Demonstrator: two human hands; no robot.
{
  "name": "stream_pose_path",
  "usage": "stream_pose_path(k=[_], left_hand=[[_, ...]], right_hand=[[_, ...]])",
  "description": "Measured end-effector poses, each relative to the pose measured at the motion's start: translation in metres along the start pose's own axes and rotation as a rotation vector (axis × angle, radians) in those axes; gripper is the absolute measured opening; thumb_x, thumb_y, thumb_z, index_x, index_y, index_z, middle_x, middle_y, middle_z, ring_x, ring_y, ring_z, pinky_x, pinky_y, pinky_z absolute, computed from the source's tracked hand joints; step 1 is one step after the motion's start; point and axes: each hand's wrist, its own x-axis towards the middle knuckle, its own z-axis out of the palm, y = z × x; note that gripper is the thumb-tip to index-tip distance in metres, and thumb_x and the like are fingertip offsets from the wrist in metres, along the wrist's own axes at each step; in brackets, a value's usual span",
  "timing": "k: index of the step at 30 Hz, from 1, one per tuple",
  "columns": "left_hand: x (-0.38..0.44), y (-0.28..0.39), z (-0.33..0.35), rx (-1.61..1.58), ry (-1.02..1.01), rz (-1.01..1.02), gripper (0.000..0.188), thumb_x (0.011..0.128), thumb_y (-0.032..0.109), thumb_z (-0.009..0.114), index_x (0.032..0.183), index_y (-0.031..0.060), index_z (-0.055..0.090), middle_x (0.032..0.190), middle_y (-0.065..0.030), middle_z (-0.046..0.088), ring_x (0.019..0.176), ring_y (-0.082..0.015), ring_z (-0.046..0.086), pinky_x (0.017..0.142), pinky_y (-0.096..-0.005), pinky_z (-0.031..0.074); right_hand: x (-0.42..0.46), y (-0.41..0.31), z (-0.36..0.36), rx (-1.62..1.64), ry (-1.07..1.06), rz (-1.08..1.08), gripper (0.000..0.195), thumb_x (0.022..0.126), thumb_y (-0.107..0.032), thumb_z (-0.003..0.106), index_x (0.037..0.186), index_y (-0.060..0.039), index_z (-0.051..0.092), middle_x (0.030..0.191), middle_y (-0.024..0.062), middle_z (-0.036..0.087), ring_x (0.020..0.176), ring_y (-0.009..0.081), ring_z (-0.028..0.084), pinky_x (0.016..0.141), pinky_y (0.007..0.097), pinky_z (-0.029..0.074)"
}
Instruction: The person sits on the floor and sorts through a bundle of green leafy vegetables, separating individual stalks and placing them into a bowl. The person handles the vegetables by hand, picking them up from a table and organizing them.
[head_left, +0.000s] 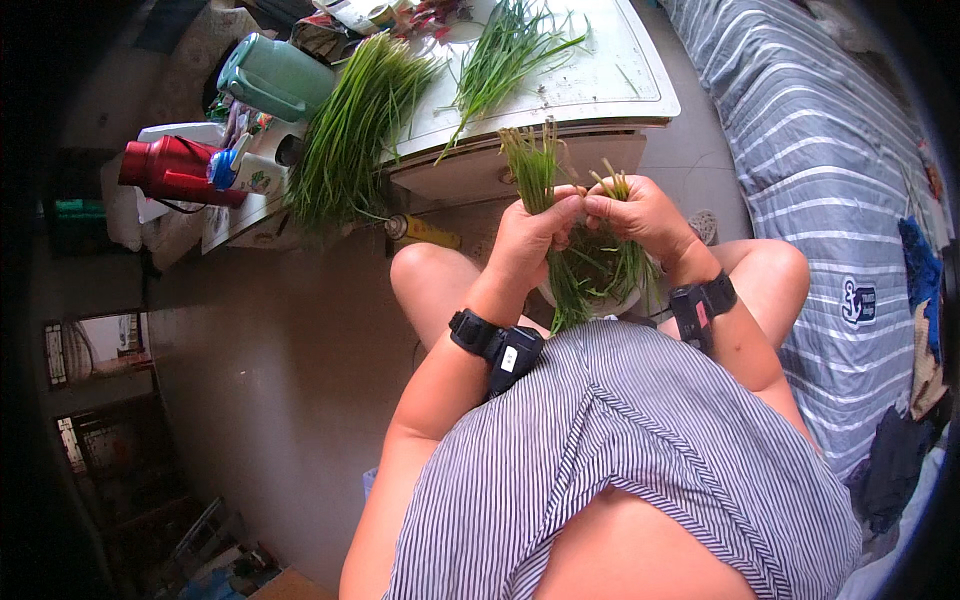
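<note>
My left hand (534, 229) grips a bunch of garlic chives (529, 169), its pale cut ends upward and green leaves hanging below. Close beside it, my right hand (643, 217) holds a smaller bunch of chives (637, 262), with short stem ends poking up past the thumb. The thumbs and fingertips of both hands nearly meet between the bunches; what they pinch there is too small to tell. Under the hands, between my knees, a pale round container (600, 306) holds dark scraps and loose green bits.
On the white table (622, 97) lie a large pile of chives (360, 127) and a looser pile (510, 56). A green jug (274, 79), a red flask (176, 172) and a blue-lidded cup (255, 174) stand to the left. A yellow can (427, 231) is below the drawer. A striped-covered bed (810, 172) is at right.
</note>
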Motion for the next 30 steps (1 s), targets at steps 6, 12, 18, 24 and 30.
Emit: stream_pose_path(k=[6, 12, 18, 24, 30], left_hand=[[0.001, -0.005, -0.004, 0.067, 0.006, 0.034, 0.015, 0.084, 0.017, 0.069, 0.091, 0.0031, 0.068, 0.065, 0.0050, 0.053, 0.054, -0.0047, 0.042, 0.050, -0.0207, 0.032], [0.002, -0.002, -0.008, 0.085, 0.124, 0.078, 0.013, 0.086, 0.014, 0.067, 0.089, 0.0017, 0.068, 0.063, 0.0033, 0.052, 0.056, -0.0057, 0.043, 0.052, -0.0218, 0.034], [0.000, 0.007, -0.019, 0.053, 0.121, -0.051, 0.030, 0.085, 0.033, 0.069, 0.076, 0.0074, 0.057, 0.062, 0.0008, 0.048, 0.053, -0.0104, 0.041, 0.053, -0.0266, 0.036], [-0.006, 0.001, -0.011, 0.053, -0.044, -0.134, 0.030, 0.085, 0.033, 0.069, 0.076, 0.0067, 0.058, 0.064, 0.0000, 0.051, 0.053, -0.0101, 0.042, 0.051, -0.0262, 0.036], [-0.007, -0.002, -0.003, 0.114, -0.120, -0.153, 0.029, 0.088, 0.031, 0.066, 0.083, 0.0027, 0.062, 0.068, -0.0024, 0.055, 0.056, -0.0113, 0.048, 0.049, -0.0242, 0.036]], right_hand=[[-0.001, 0.000, 0.002, 0.027, -0.145, 0.081, 0.018, 0.088, -0.025, 0.066, 0.085, -0.0074, 0.065, 0.069, -0.0048, 0.059, 0.051, 0.0016, 0.043, 0.044, 0.0175, 0.031], [-0.005, -0.001, -0.006, 0.141, -0.200, 0.211, 0.016, 0.090, -0.023, 0.062, 0.087, -0.0076, 0.062, 0.069, -0.0028, 0.057, 0.051, 0.0021, 0.043, 0.043, 0.0168, 0.030], [-0.013, -0.012, -0.025, 0.397, -0.056, -0.005, 0.023, 0.091, -0.028, 0.061, 0.080, -0.0087, 0.053, 0.060, -0.0048, 0.044, 0.053, 0.0043, 0.042, 0.044, 0.0202, 0.030], [-0.007, -0.029, -0.012, 0.095, 0.202, -0.251, 0.017, 0.084, -0.020, 0.071, 0.090, -0.0083, 0.060, 0.063, -0.0075, 0.047, 0.052, 0.0014, 0.041, 0.046, 0.0170, 0.030], [0.007, -0.023, 0.001, -0.118, 0.127, -0.380, 0.020, 0.084, -0.014, 0.069, 0.097, 0.0005, 0.065, 0.083, 0.0008, 0.064, 0.076, 0.0084, 0.058, 0.071, 0.0235, 0.048]])
